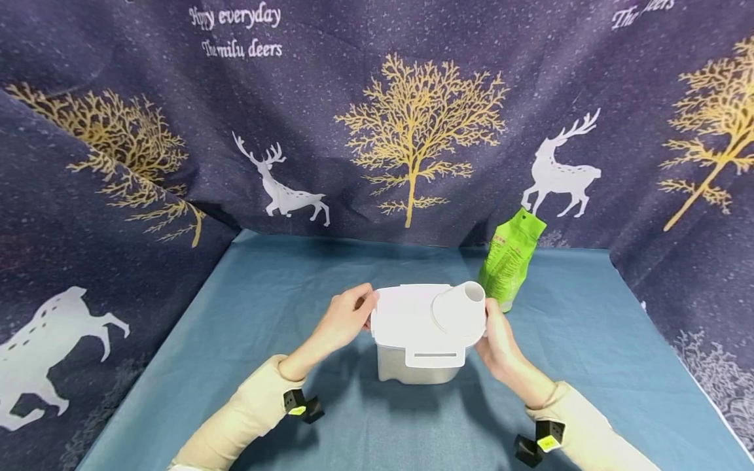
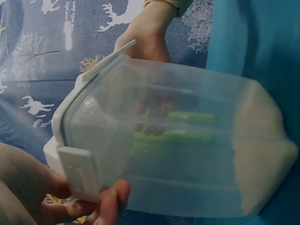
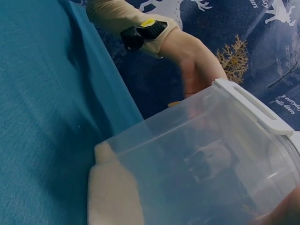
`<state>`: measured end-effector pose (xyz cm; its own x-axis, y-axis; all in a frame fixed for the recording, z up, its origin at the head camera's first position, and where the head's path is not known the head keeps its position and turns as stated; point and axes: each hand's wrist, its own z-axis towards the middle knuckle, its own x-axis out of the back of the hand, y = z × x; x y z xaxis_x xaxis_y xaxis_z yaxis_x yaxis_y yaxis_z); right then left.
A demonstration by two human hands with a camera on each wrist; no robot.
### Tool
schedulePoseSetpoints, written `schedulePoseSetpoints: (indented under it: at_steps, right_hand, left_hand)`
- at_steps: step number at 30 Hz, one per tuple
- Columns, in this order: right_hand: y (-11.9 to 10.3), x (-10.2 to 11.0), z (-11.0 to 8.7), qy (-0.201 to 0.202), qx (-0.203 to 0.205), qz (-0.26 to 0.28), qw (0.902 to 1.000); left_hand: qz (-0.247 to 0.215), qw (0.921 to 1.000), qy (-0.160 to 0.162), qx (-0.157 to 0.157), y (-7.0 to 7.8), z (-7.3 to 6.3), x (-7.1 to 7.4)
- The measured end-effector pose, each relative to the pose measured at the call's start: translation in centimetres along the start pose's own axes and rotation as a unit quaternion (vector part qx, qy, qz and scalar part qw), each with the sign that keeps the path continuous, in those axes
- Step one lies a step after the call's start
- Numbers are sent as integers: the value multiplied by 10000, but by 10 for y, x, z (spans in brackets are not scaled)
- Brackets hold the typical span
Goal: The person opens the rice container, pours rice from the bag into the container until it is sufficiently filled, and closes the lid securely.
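A see-through plastic storage container (image 2: 187,168) with a pale, fine-looking filling (image 2: 258,150) in its bottom stands on the blue cloth. Its white lid (image 1: 406,317) is on and carries an upright round white spout (image 1: 462,307) at the right. My left hand (image 1: 350,317) grips the lid's left end, its fingers at a white side clip (image 2: 78,171) in the left wrist view. At the opposite end my right hand (image 1: 499,340) holds the lid's edge; in the left wrist view its fingertips show blurred through the clear wall. Another white clip (image 3: 258,108) faces the right wrist camera.
Behind the container to the right, a bright green printed bag (image 1: 509,261) stands leaning. Blue cloth (image 1: 283,281) covers the table. A dark fabric backdrop (image 1: 318,131) with deer and golden trees hangs at the table's back and left.
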<state>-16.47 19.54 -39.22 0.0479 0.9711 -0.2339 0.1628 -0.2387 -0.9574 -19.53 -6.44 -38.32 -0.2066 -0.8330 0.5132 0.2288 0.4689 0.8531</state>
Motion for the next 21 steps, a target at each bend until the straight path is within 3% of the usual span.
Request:
schedulePoseSetpoints:
  at_steps: [6, 13, 21]
  right_hand:
    - [-1, -2, -3, 184, -59, 84, 9998]
    - [1, -6, -5, 240, -14, 264, 9994]
    - [1, -8, -6, 291, 69, 221, 9993]
  left_hand:
    - [-418, 9989, 136, 176, -4, 3, -7]
    - [-974, 9929, 118, 671, -9, 8, -13]
    - [-1144, 9895, 249, 850, -8, 7, -20]
